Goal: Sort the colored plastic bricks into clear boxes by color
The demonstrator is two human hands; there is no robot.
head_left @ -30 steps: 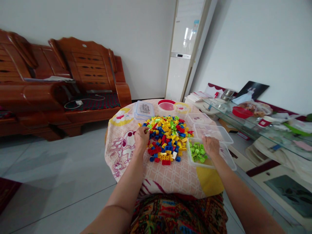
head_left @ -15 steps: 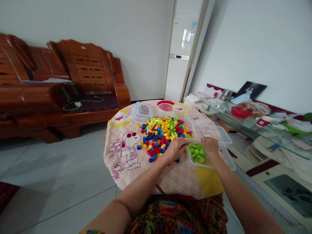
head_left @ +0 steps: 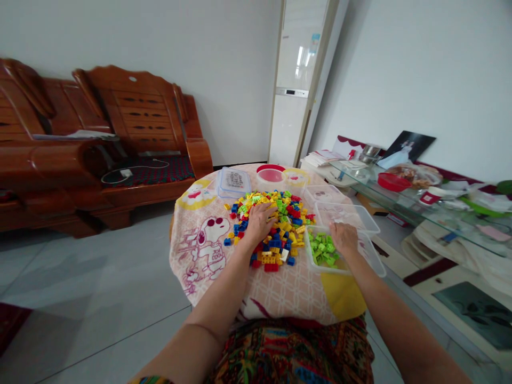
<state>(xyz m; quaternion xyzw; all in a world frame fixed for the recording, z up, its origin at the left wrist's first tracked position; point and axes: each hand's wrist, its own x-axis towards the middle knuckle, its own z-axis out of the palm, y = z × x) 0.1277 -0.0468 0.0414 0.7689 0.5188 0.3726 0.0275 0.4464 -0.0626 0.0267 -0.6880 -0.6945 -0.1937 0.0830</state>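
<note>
A heap of small red, blue, yellow and green toy bricks [head_left: 276,224] lies on a round table under a cartoon-dog cloth [head_left: 208,240]. My left hand [head_left: 261,220] rests palm down on the heap's left half with its fingers reaching into the bricks. Whether they pinch a brick is hidden. My right hand [head_left: 344,237] lies in a clear plastic tub [head_left: 372,261] at the heap's right, beside the green bricks [head_left: 322,249] inside it. Its fingers curl down, and what they hold, if anything, is hidden.
Two more clear tubs [head_left: 347,214] stand behind the first. A lidded box [head_left: 233,183] and round red and yellow containers [head_left: 273,174] sit at the table's far edge. A wooden sofa [head_left: 100,138] is at left, a cluttered glass shelf [head_left: 420,197] at right.
My left hand went from the heap's left edge across to the tub's rim, then came back onto the middle of the heap. My right hand stayed in the tub.
</note>
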